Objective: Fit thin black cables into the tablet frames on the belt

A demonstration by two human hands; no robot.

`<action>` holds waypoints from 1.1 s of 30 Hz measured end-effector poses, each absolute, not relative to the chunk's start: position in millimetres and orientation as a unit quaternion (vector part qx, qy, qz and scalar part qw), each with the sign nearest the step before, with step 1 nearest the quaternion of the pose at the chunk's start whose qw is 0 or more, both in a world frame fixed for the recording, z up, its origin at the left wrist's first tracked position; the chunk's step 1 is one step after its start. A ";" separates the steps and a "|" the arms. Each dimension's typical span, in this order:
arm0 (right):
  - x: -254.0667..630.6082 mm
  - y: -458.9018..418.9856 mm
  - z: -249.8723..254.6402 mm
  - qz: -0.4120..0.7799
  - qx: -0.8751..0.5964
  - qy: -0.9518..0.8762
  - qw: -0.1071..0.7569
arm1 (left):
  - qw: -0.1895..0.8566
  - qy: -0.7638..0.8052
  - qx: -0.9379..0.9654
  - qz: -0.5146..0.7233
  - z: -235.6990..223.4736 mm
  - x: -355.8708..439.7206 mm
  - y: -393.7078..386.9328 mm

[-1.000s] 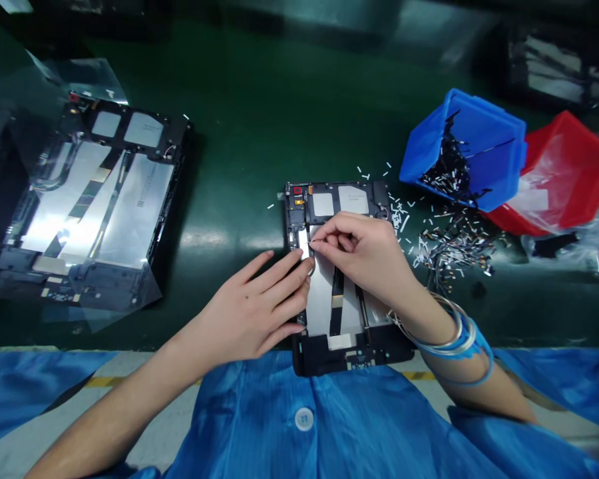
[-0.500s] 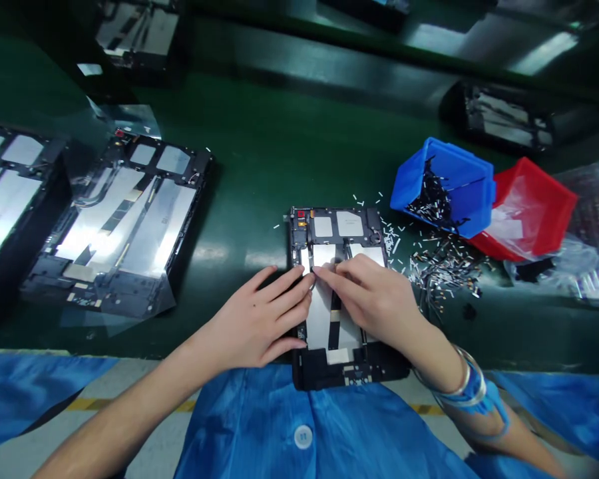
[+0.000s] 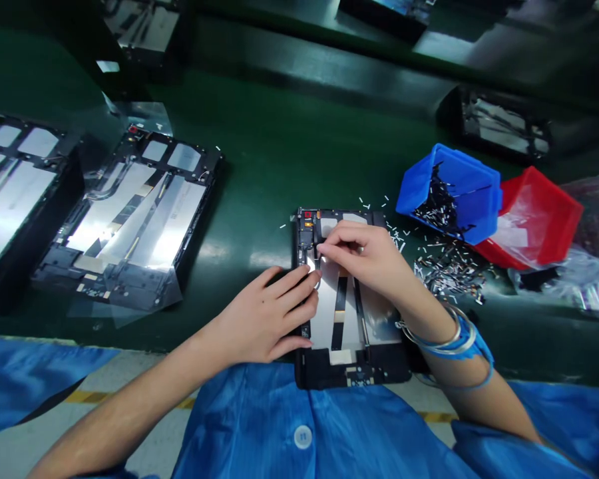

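Observation:
An opened tablet-like device [image 3: 324, 369], with a black frame and silver plates crossed by dark flat cables, lies in front of me at the bench's near edge. My left hand [image 3: 274, 313] rests flat along its left side, fingers stretched out and tips on the inner edge near a thin cable. Above those tips, my right hand [image 3: 367, 259] bends over the upper part of the device. Its thumb and forefinger are pinched together near the upper left; whatever they grip is too small to make out. The hand covers part of the upper plates.
To the left, similar opened devices [image 3: 140, 219] lie on the green bench [image 3: 259, 153]. On the right stand a blue bin [image 3: 479, 199] holding small black parts and a red bin [image 3: 564, 226] with clear plastic. Small loose pieces [image 3: 452, 273] are scattered before them.
My right hand has moved up the device, away from my left fingertips, with its thumb and forefinger still pinched. My left hand stays on the left edge. The view has shifted slightly.

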State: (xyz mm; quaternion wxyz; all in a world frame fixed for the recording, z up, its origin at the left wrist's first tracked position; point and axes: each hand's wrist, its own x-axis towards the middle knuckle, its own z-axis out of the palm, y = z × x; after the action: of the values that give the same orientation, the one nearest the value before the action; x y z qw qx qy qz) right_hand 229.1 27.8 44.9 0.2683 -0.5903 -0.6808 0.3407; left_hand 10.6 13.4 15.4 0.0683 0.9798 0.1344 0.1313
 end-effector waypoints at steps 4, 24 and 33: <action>228.2 27.4 50.3 0.384 -0.565 -0.687 0.248 | 0.077 0.138 0.978 0.136 13.6 11.0 14.0; 224.6 23.5 56.7 0.075 -0.682 -0.693 0.221 | 0.071 0.135 0.979 0.137 15.7 11.1 15.0; 242.5 -29.4 41.3 -0.102 -0.500 -0.852 0.117 | 0.073 0.142 0.977 0.141 14.8 10.6 13.8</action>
State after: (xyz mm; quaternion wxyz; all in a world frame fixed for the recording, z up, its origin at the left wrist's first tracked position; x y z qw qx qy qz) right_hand 242.5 -29.4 41.3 0.1166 -0.5002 -0.8519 -0.1022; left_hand 10.6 13.8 14.8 0.0734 0.9770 0.1420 0.1410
